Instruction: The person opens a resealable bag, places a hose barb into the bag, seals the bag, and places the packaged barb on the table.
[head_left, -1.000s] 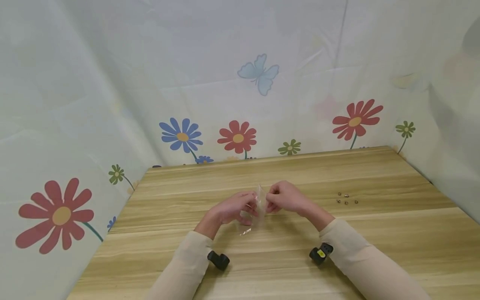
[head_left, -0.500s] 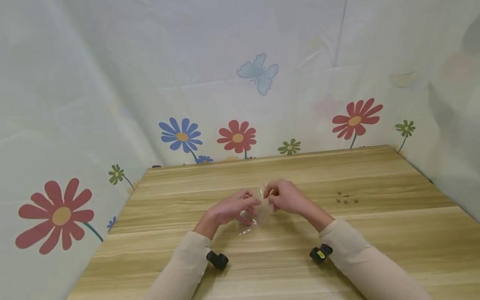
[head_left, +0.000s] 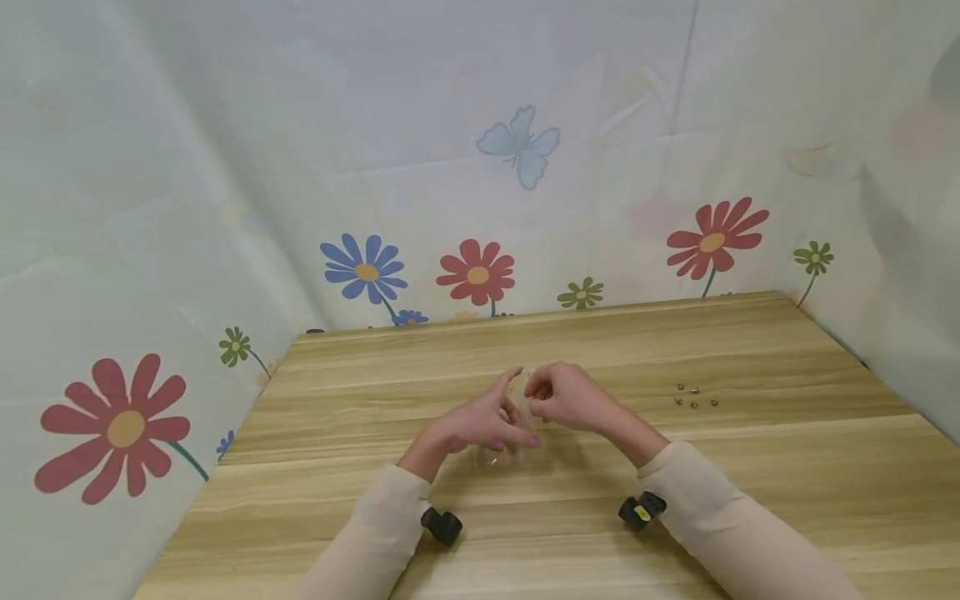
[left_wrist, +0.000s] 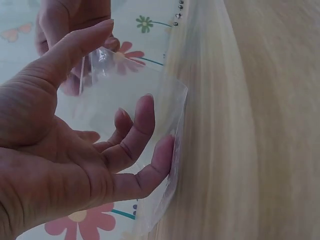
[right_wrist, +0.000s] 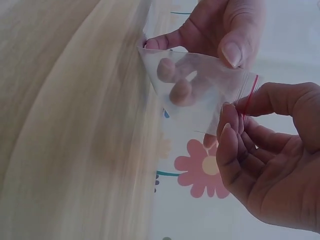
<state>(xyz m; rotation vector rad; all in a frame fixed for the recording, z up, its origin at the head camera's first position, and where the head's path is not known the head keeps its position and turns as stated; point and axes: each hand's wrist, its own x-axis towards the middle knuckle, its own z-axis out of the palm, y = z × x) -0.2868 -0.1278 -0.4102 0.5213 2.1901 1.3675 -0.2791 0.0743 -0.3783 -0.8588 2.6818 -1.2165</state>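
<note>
A clear zip bag with a red line along its seal stands upright on the table between both hands. My right hand pinches it at the seal, thumb and fingertips together, as the right wrist view shows. My left hand is on the other side, its thumb and index finger spread apart. In the left wrist view, the bent fingers of the left hand lie against the bag's side, and its thumb reaches past the upper edge. Nothing shows inside the bag.
Several small metallic beads lie on the wooden table to the right of the hands. A flower-printed cloth hangs behind the table and at its sides. Each sleeve carries a small black camera.
My left thumb and index finger have spread apart, and the left hand has shifted slightly right along the bag. The right hand stays at the seal. The beads have not moved.
</note>
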